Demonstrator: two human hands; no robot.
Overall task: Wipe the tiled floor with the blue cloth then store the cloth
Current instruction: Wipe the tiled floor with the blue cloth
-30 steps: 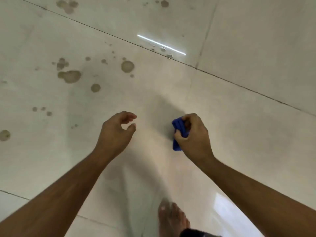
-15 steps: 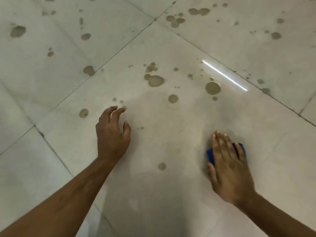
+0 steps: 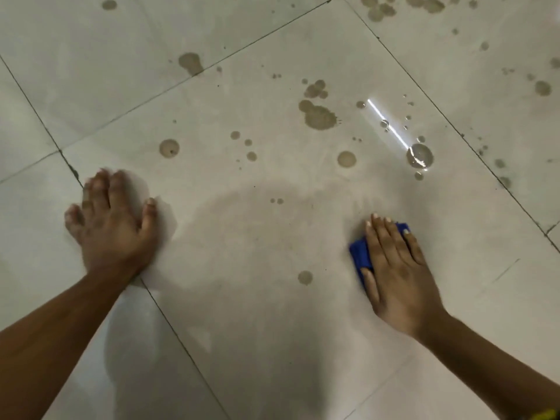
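My right hand (image 3: 397, 268) lies flat on the blue cloth (image 3: 359, 256), pressing it against the pale tiled floor (image 3: 257, 268); only the cloth's left edge and a far corner show from under the palm and fingers. My left hand (image 3: 112, 225) rests flat on the floor at the left, fingers spread, holding nothing. Brown wet spots (image 3: 318, 115) dot the tile beyond both hands, and one small spot (image 3: 305, 277) lies left of the cloth.
Dark grout lines (image 3: 169, 325) cross the floor diagonally. A bright light streak (image 3: 388, 125) reflects off a puddle (image 3: 419, 156) at the upper right. More spots (image 3: 191, 62) are scattered over the far tiles.
My right hand went from gripping the bunched cloth in the air to pressing it flat on the floor. My left hand came down onto the tile. The view moved closer to the floor.
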